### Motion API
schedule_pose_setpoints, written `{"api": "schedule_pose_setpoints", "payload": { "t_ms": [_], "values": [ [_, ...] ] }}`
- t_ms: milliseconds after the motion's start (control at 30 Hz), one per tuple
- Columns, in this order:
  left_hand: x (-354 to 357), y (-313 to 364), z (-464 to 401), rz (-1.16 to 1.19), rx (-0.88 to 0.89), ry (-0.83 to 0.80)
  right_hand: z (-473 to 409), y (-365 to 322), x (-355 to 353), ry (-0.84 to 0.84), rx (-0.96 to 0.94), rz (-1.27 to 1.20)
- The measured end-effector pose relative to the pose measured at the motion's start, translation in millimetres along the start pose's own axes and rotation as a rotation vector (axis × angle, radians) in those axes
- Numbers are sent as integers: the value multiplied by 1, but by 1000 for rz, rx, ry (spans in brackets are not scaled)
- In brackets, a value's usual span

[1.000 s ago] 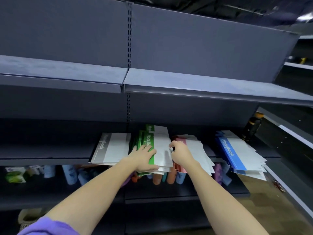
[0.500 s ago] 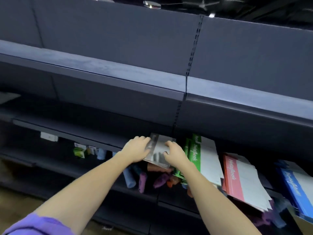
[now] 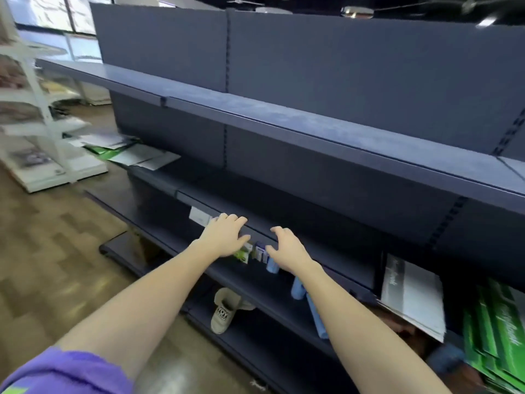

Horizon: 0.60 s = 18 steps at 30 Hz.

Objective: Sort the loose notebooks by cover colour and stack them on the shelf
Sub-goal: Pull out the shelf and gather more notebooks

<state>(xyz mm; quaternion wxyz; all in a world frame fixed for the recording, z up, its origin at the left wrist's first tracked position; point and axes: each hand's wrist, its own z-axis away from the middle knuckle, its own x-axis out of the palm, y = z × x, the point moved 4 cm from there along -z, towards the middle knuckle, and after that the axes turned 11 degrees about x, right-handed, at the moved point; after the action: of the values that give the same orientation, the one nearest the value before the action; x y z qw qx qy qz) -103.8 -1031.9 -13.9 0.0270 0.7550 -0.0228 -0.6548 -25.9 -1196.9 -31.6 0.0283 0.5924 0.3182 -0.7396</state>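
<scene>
A stack of grey-covered notebooks lies on the dark middle shelf at the right, with a stack of green-covered notebooks beside it at the frame's edge. Loose notebooks, white, grey and green, lie in a pile at the far left end of the same shelf. My left hand and my right hand hover empty in front of the shelf's edge, fingers spread and relaxed, between the two groups of notebooks.
An empty dark upper shelf runs overhead. Small boxes and blue rolls sit on the lower shelf under my hands. A beige shoe lies at the bottom. A white rack stands at the left on the wooden floor.
Both hands have let go of the grey notebooks and moved left along the shelf, empty. The view has swung left, so the sorted stacks now lie at the right edge.
</scene>
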Motion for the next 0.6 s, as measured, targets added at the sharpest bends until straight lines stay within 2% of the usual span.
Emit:
{"api": "schedule_pose_setpoints", "payload": {
  "t_ms": [100,300,600],
  "values": [
    [-5,-65,30,21,-60,13,-20,-60,36,-35,-45,-6],
    [-10,-177,72,-10,-181,-63,-57,-163,86,-68,-125,14],
    [-9,-306,72,-65,-327,-32,-132,-260,140,-122,-191,45]
  ]
}}
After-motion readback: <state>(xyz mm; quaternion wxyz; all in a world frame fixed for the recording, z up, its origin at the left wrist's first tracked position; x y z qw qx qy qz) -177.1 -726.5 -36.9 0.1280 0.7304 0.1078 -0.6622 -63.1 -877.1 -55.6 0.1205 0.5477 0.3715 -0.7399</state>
